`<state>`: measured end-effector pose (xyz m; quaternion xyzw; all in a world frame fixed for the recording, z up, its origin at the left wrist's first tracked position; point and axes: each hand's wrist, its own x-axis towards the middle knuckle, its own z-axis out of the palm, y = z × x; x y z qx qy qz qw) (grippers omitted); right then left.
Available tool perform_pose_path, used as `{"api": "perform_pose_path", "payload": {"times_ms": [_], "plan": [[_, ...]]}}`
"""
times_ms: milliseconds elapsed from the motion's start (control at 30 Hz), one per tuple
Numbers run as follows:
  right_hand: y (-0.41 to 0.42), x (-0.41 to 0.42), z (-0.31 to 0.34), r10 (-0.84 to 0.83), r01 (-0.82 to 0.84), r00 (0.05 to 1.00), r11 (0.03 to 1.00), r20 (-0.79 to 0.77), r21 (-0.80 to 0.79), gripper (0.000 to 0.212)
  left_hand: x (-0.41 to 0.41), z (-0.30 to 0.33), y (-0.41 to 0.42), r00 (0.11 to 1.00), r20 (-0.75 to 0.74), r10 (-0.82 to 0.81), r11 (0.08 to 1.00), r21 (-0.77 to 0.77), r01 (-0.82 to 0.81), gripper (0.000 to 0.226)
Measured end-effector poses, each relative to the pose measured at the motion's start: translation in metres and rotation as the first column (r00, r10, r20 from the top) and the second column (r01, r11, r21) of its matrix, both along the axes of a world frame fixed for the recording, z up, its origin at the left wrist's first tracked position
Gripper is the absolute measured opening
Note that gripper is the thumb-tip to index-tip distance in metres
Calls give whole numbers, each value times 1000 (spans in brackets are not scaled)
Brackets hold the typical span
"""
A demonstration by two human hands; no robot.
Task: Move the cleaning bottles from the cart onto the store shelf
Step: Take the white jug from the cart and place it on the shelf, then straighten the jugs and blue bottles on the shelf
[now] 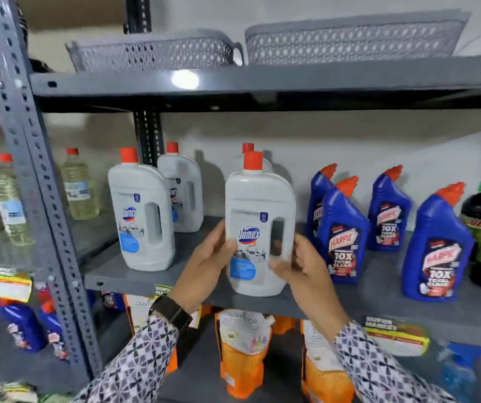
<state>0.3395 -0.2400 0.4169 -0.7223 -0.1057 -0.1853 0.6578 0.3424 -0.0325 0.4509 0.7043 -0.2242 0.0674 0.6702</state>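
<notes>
Keep the white Domex bottle (pixel 258 228) standing straight, set flat on the grey shelf (pixel 379 298), label facing out, then let go slowly so nothing tips. Left hand (pixel 207 263) curled round the bottle's left side, thumb on the label. Right hand (pixel 300 266) pressed on its right side, fingers wrapped. Just right of the hands, blue Harpic bottles (pixel 341 237). Left and behind, more Domex bottles (pixel 143 216). No cart in view.
</notes>
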Motion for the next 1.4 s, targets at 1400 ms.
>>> {"api": "perform_pose_path", "payload": {"times_ms": [1400], "plan": [[-27,-31,-10,-279,275,960,919,27,-281,54,-23,-33,-11,803,78,591,806,-81,-586,37]]}}
